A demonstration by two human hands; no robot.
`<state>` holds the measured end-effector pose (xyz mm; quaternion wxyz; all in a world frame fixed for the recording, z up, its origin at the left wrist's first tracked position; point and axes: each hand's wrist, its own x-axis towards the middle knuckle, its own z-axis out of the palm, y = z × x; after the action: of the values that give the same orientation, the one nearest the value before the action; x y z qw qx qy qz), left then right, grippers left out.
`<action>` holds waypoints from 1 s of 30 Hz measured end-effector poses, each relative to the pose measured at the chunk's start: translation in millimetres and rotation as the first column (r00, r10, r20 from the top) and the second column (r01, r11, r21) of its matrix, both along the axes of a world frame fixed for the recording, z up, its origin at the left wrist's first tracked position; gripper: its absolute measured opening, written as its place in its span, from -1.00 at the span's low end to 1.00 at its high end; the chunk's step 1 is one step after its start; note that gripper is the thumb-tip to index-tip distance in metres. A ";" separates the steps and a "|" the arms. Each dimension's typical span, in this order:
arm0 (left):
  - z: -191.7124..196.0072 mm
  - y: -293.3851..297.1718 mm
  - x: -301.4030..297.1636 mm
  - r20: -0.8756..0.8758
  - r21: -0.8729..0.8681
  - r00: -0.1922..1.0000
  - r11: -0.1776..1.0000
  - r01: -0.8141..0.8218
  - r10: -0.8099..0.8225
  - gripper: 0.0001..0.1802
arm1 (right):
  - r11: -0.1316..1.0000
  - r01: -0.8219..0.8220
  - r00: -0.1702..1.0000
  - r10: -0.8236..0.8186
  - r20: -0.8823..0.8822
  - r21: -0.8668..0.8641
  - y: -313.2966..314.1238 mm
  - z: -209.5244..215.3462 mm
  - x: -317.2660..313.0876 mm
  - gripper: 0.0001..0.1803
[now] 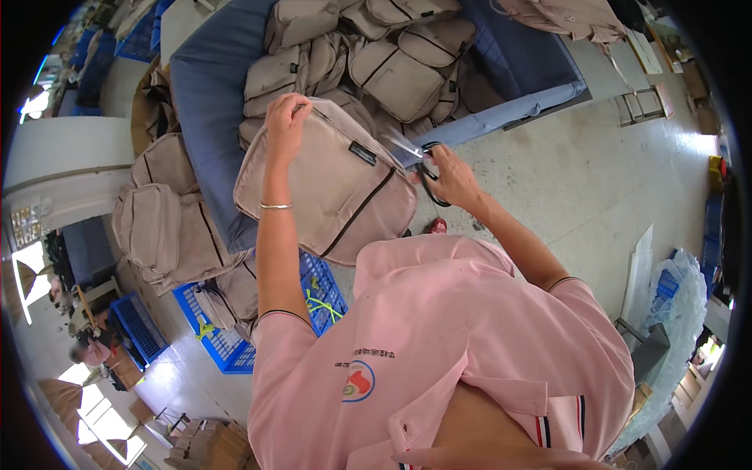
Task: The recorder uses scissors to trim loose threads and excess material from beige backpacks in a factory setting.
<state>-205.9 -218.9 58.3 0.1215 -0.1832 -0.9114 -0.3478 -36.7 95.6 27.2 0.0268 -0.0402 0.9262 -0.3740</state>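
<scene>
My left hand (pixel 288 124) grips the top edge of a beige backpack (pixel 333 176), fingers closed on the fabric. The bag hangs in front of me with a dark zipper line slanting across its face and a small black label near its upper right. In my right hand (pixel 458 180) is a pair of scissors (pixel 405 145) with black handles. Their blades point up and left, close to the bag's right edge; I cannot tell whether they touch it. Fingers of my right hand are around the handles.
A blue padded bin (pixel 205 86) full of beige backpacks (pixel 399 74) stands ahead. More bags (pixel 157 223) are piled at left, beside a blue plastic crate (pixel 223 345) with yellow-green ties. A clear plastic-wrapped bundle (pixel 677 313) stands at right.
</scene>
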 end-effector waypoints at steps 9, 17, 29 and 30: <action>-7.1 -10.0 -12.4 0.190 0.238 0.979 0.971 0.031 -0.078 -0.90 | 0.988 -0.144 0.982 0.136 0.134 0.049 -44.3 -27.6 -29.7 -0.25; -20.5 -12.2 -17.8 0.310 0.339 0.945 0.941 -0.011 -0.100 -0.91 | 0.987 -0.153 0.963 0.139 0.232 0.041 -59.5 -5.5 -43.1 -0.34; -22.7 -8.1 -20.2 0.311 0.376 0.935 0.926 0.043 -0.169 -0.92 | 0.986 -0.127 0.983 0.111 0.144 0.109 -64.4 -8.3 -46.0 -0.32; -23.5 -7.3 -20.7 0.309 0.377 0.936 0.925 0.044 -0.170 -0.92 | 0.986 -0.126 0.984 0.110 0.142 0.111 -66.5 -6.9 -49.0 -0.32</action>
<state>-226.6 -226.2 34.8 -0.0231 -0.1458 -0.8268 -0.5428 -85.7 29.1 20.3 0.1141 -0.0681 0.9389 -0.3176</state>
